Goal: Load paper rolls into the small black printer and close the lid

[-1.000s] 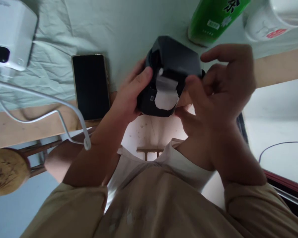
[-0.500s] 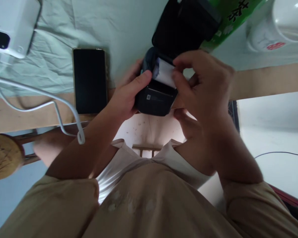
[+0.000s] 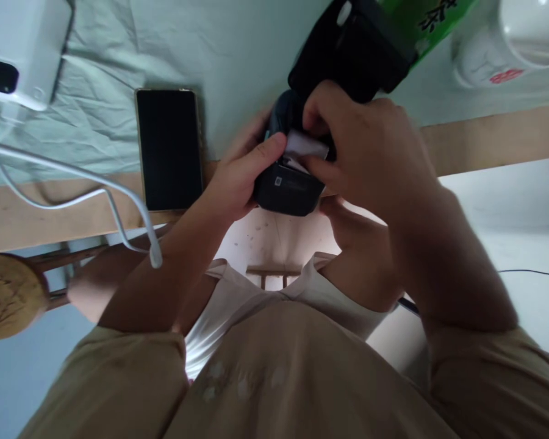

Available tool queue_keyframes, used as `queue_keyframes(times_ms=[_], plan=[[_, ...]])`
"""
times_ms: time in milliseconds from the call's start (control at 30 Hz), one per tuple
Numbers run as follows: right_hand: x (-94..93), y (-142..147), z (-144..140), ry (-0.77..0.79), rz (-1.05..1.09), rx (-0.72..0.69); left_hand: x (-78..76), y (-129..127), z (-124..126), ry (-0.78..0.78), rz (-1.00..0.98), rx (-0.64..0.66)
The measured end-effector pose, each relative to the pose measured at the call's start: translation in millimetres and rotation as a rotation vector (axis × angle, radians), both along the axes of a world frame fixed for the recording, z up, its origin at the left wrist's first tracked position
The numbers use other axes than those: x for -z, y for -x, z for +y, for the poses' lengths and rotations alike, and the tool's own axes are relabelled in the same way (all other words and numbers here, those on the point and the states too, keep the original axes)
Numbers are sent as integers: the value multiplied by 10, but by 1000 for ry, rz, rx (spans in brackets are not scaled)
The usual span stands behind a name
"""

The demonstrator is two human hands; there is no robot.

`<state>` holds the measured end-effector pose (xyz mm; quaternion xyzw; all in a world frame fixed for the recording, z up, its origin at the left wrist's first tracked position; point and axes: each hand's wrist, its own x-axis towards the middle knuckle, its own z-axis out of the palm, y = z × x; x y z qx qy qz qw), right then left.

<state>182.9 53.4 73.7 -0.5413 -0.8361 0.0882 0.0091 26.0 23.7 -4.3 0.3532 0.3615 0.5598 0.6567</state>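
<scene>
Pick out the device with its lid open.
The black boxy plastic device in the left grip: its black lid is open, white paper exposed. The white rounded plastic box and black rectangular phone show no open lid.

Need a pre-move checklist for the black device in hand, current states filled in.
1. Left hand grips the black device: ok.
2. Lid open: ok, swung away from the body.
3. Lid not touching the green bottle: cannot tell, they overlap in view.
4. White paper properly seated: cannot tell, fingers partly cover it.
5. Right hand out of the compartment: not ok, fingers at the paper.
6. Phone apart from the device: ok.
</scene>
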Motion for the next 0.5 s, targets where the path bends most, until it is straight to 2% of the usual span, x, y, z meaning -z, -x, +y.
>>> queue_keyframes(times_ms=[100,133,167,200,267,300,367,500], plan=[[-6,-196,-99,-24,207,-38,28,3,-2,39,-81,-34],[15,-295,-136,-1,414,-41,39,5,0,59,-99,-43],[51,-402,-165,22,662,17,48,8,4,75,-114,-47],[101,-511,-182,-19,878,95,55,11,8,87,-127,-43],[238,-710,-180,-103,1103,243,58,15,15,99,-143,-30],[317,-793,-167,-111,1126,296,55,15,18,101,-146,-20],[472,-920,-135,-128,1039,352,41,13,25,113,-143,-5],[686,-1067,-64,-175,830,374,2,2,32,155,-130,7]])
